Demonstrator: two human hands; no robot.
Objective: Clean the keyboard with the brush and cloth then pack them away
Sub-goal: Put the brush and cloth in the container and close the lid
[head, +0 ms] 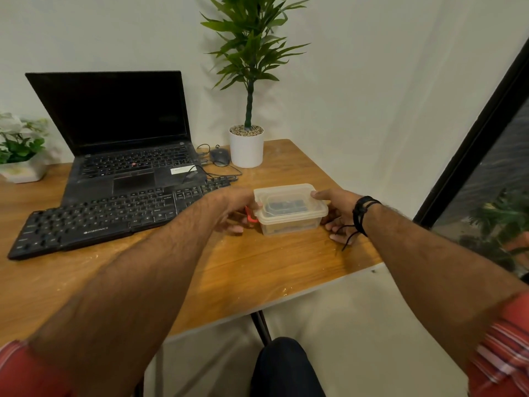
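A clear plastic box point(290, 209) with its lid on stands on the wooden table point(257, 267), right of centre. Dark contents show through the lid, and I cannot tell what they are. A red latch point(251, 217) sticks out at the box's left end. My left hand point(233, 209) grips that left end, thumb on the lid's corner. My right hand point(336, 212) grips the right end, thumb on the lid's edge and fingers curled under beside the box. The black keyboard point(114, 213) lies to the left, in front of the laptop.
An open black laptop point(120, 138) stands behind the keyboard, with a mouse point(219, 156) and cables beside it. A white potted plant point(246, 144) stands at the table's back, a flower pot point(20, 156) at far left. The table's right edge lies close to the box.
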